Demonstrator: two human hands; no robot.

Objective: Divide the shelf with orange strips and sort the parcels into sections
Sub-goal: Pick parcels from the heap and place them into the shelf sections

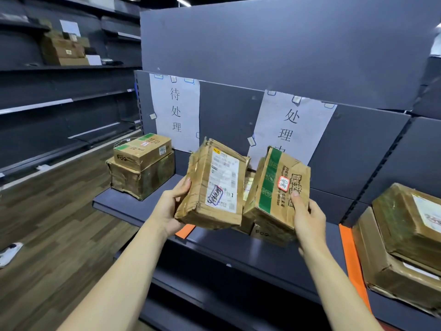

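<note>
I see both bare forearms extended forward; left hand and right hand each grip something, thumbs on top.

Even, cool overhead light; ceiling strip glows at top. Soft shadows under parcels. Shelf panel matte, no glare. Wide-angle bend at edges, shelves curve left. Far boxes soft; centre labels sharp, partly blurred out.
</note>
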